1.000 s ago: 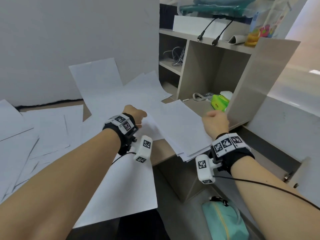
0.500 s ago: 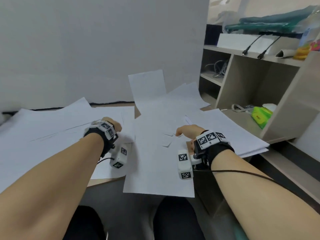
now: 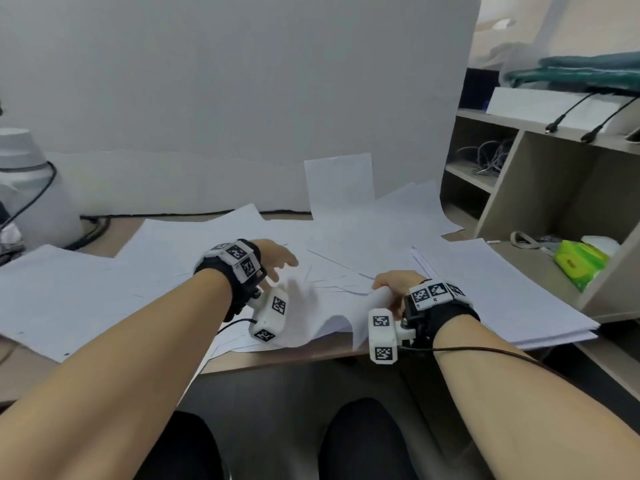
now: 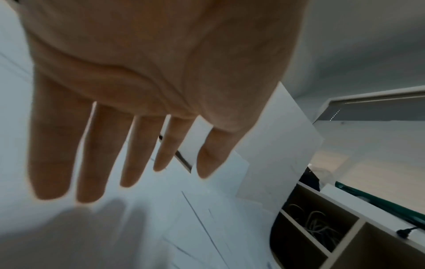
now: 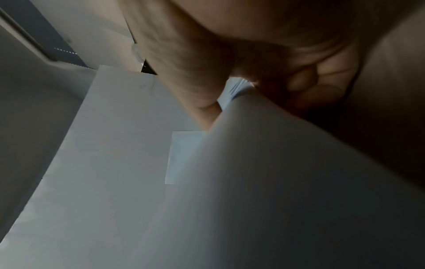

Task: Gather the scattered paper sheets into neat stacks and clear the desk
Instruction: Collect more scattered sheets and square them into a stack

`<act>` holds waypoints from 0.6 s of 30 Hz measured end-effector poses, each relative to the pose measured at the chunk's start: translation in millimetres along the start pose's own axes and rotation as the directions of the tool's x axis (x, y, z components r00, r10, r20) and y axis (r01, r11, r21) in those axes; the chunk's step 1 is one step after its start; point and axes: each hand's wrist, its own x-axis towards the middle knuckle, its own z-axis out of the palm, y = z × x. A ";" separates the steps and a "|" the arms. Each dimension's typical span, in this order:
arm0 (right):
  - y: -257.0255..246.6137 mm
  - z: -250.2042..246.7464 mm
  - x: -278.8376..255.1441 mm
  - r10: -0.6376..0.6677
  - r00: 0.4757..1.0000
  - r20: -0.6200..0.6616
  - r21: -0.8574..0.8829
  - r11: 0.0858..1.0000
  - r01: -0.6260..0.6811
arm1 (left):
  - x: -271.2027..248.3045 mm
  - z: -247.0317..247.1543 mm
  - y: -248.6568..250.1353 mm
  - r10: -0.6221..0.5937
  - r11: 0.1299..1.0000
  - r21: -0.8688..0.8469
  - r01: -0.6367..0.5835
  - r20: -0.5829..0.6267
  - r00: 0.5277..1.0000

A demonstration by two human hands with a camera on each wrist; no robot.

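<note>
White paper sheets [image 3: 166, 261] lie scattered and overlapping across the wooden desk [image 3: 291, 358]. My right hand [image 3: 394, 284] grips the edge of one sheet [image 3: 332, 317] and lifts it, so it bows up near the desk's front edge; in the right wrist view the thumb and curled fingers [image 5: 306, 85] pinch that sheet [image 5: 264, 182]. My left hand [image 3: 277, 259] hovers just above the papers with straight, spread fingers [image 4: 92, 154], holding nothing. A thicker stack [image 3: 495, 292] lies at the right. One sheet [image 3: 339, 181] leans against the back wall.
A beige shelf unit [image 3: 554, 188] stands at the right with cables [image 3: 485, 157], a green tissue pack [image 3: 578, 265] and plugs on top. A white appliance [image 3: 24, 188] with a black cord sits at the far left. My dark-clothed knees [image 3: 363, 441] are under the desk edge.
The view has swung left. My right hand left the right-hand stack, moved to a middle sheet and lifted its edge. My left hand shifted right and opened above the papers.
</note>
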 end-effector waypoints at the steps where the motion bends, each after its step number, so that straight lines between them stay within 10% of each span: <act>1: 1.4 -1.6 0.6 -0.003 0.999 -0.048 -0.037 0.999 0.001 | 11.0 -6.7 -7.1 -0.016 1.000 -0.004 0.016 -0.061 0.998; 5: 2.3 -15.3 8.2 -0.051 0.994 -0.094 -0.094 0.995 0.042 | 34.9 -31.8 -45.2 -0.049 0.969 0.225 0.099 -0.221 0.974; 13: 4.6 -30.3 22.1 -0.167 0.952 -0.258 -0.382 0.922 0.058 | 49.9 -12.0 -59.3 0.032 0.831 0.556 -0.033 0.011 0.999; 18: 15.6 -18.5 42.6 -0.088 0.985 -0.149 -0.111 0.991 0.072 | 43.5 -5.7 -40.9 0.060 0.776 0.622 -0.108 0.098 0.993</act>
